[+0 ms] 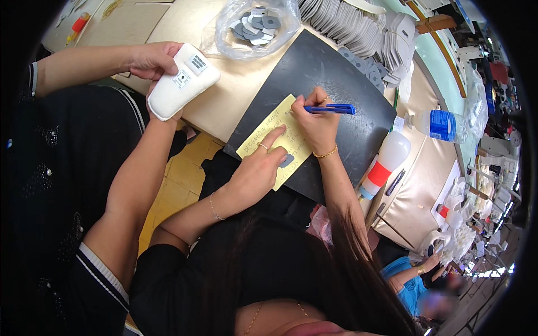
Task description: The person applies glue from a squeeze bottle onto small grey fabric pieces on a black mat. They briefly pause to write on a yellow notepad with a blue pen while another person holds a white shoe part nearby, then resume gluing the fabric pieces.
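A blue pen (330,108) is gripped in my right hand (320,123), which rests at the upper right edge of a yellow sheet of paper (258,140) with handwriting on it. My left hand (255,171) lies across the paper, its index finger stretched out over the written lines. By its thumb shows a small grey piece (287,161); whether the thumb presses it I cannot tell. Under the paper is a black mat (314,67). At the left, another person's hands (154,61) hold a white padded piece (188,81) with printed labels.
A clear plastic bag (227,36) of grey pieces stands beyond the mat, near stacked grey shapes (342,25). On the right lie a white bottle with a red band (386,162), a water bottle (440,125) and a dark pen (395,183). Another person in blue (406,283) sits farther right.
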